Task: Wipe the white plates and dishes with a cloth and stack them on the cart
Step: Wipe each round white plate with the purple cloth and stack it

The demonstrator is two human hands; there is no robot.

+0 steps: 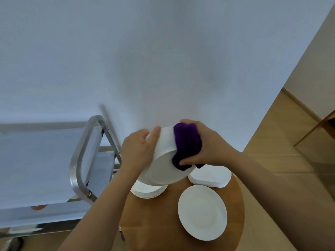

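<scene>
Holding the tilted white dish point(164, 165) by its left rim, the left hand point(137, 151) curls its grip on glazed, slippery, breakable ware, while the right hand point(208, 145) presses the soft purple cloth point(186, 142) round the far edge.

Round wooden table point(157, 223) under white plates point(202, 211)

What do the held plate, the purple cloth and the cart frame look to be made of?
Held plate: probably glazed ceramic; white, smooth, with a faint sheen.
Purple cloth: soft plush fabric, possibly microfibre; thick rounded folds, matte.
Cart frame: metal, likely stainless steel; silvery, reflective bent tube.
</scene>
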